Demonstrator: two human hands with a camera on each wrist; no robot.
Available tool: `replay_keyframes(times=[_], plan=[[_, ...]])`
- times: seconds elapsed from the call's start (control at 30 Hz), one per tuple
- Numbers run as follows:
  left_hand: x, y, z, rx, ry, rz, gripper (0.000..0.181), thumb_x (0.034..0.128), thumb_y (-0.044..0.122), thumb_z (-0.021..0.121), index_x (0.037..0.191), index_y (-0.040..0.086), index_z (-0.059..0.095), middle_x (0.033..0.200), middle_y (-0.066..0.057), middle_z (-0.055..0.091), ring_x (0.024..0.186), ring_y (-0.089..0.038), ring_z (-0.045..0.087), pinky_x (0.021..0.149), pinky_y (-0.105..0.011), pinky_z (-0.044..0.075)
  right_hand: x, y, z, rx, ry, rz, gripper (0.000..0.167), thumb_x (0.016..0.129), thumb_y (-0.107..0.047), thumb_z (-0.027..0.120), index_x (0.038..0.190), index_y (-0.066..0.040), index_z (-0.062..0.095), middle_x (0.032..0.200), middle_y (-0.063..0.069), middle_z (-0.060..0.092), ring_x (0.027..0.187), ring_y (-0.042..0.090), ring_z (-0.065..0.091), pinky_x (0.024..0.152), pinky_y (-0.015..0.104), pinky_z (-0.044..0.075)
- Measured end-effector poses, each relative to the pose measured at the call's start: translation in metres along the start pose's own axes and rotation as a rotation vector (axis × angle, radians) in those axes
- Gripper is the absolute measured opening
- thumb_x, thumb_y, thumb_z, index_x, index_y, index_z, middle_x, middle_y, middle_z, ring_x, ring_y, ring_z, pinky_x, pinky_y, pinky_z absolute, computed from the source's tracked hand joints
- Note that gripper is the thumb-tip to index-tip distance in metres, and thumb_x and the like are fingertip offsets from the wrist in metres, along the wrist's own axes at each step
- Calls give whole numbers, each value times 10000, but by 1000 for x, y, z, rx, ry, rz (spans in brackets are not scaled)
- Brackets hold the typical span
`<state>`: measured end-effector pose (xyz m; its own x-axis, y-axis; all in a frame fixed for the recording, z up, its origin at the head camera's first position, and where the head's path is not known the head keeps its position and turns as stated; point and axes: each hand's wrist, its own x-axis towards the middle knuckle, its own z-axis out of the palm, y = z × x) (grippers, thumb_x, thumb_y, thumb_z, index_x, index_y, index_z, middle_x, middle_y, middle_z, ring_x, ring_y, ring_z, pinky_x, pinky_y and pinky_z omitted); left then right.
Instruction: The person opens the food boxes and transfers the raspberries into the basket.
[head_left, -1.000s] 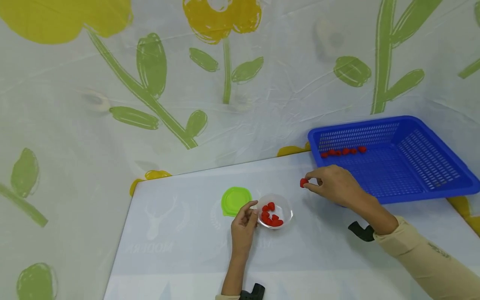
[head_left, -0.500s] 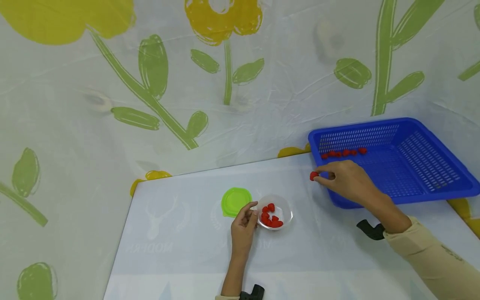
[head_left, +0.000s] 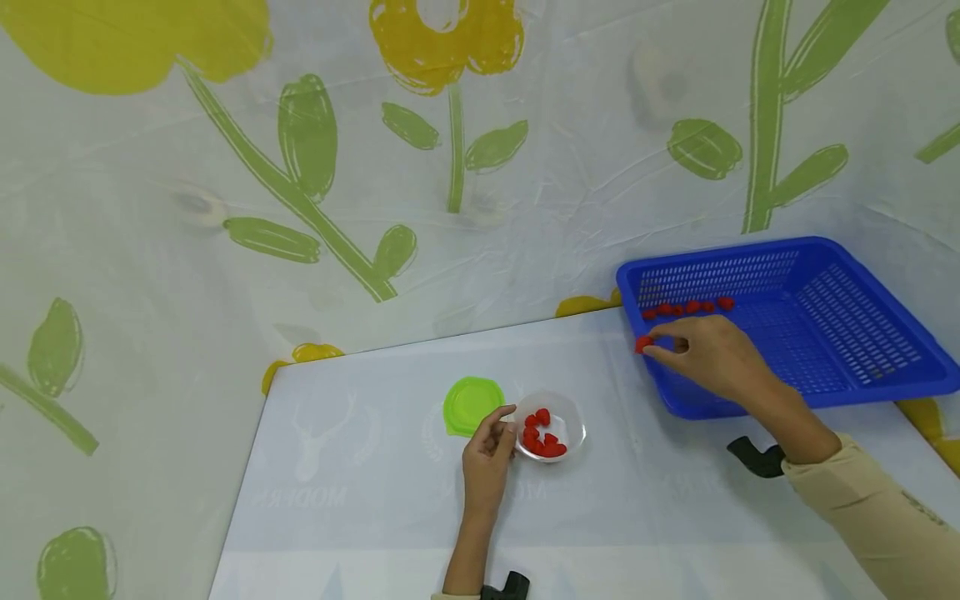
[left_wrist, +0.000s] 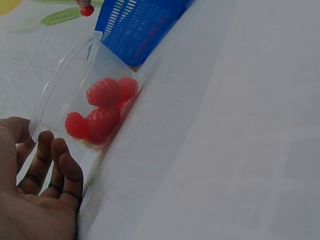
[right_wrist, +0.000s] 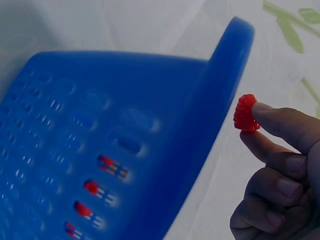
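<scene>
Between the thumb and index finger of my right hand (head_left: pixel 708 354) is a red raspberry (right_wrist: pixel 246 113). The hand is at the left rim of the blue plastic basket (head_left: pixel 817 392); in the right wrist view the raspberry appears just outside that rim. My left hand (head_left: pixel 487 458) holds the near-left rim of a small clear plastic bowl (head_left: pixel 573 429) standing on the table. Inside the bowl lie several raspberries (left_wrist: pixel 103 122). More raspberries (head_left: pixel 692 307) sit in a row along the basket's back-left side, partly seen through its slots in the right wrist view.
A bright green lid (head_left: pixel 470 402) lies on the white table (head_left: pixel 360 508), just left of the bowl. Behind the table hangs a white sheet (head_left: pixel 570 167) printed with flowers. Dark wrist mounts (head_left: pixel 756 458) stick out near both forearms.
My right hand has moved right and slightly away, carrying the raspberry from beside the basket to its left rim. The left hand and the bowl stay in place.
</scene>
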<state>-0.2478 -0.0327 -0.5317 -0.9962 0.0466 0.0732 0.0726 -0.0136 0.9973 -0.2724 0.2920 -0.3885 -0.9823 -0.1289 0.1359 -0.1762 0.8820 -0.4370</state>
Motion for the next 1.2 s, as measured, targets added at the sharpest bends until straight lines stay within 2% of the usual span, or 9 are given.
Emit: replay_keyframes(times=[0.1,0.3,0.43,0.6,0.73,0.9,1.03,1.2], plan=[[0,4,0,4,-1,-7,266,981,41,628,1243,37,671,855,-106,595,676,-118,522,603,-207,478,0,5,-1,-5,17,-1,271,883,-251,783,1069,-55,780,630,-59,475,546,117,391,468,275,295],[-4,27,2,-10,-13,9,257,976,16,622,1228,-2,666,843,-90,588,674,-163,529,614,-208,492,-1,15,-4,-9,25,7,261,883,-218,782,1066,-32,775,620,-53,483,508,115,374,441,267,273],[-5,31,2,-4,-10,15,254,975,17,624,1225,-1,667,844,-102,589,676,-205,530,615,-215,494,-2,20,-7,-5,11,29,269,900,-214,763,1081,-15,767,618,-44,489,487,120,370,428,263,267],[-2,14,1,21,2,-2,255,979,25,623,1229,22,674,845,-118,592,679,-242,524,608,-220,487,-1,26,-11,-3,-9,67,286,914,-221,746,1098,-3,757,651,-23,530,512,135,405,431,268,294],[-1,2,1,17,4,-11,255,985,73,634,1236,75,682,858,-111,589,680,-181,523,609,-216,481,-2,31,-15,1,-27,110,327,927,-240,727,1136,12,738,693,3,562,560,161,442,447,288,327],[-1,-3,0,12,-4,10,253,986,161,655,1234,127,690,868,-83,595,684,-131,532,611,-214,490,-2,40,-19,-5,-36,151,385,931,-271,722,1163,36,716,736,30,587,608,187,477,458,306,357],[-1,-5,-1,14,-9,31,257,988,183,655,1238,133,687,869,-67,596,682,-132,538,611,-211,497,-2,48,-22,-23,-44,170,412,937,-293,716,1175,43,705,726,29,565,590,188,461,445,300,337],[-1,-3,-1,19,-12,19,263,987,228,659,1243,176,687,867,-50,592,691,-142,538,620,-205,498,-3,58,-24,-25,-35,179,426,951,-306,700,1181,52,698,711,23,551,588,185,450,445,297,330]])
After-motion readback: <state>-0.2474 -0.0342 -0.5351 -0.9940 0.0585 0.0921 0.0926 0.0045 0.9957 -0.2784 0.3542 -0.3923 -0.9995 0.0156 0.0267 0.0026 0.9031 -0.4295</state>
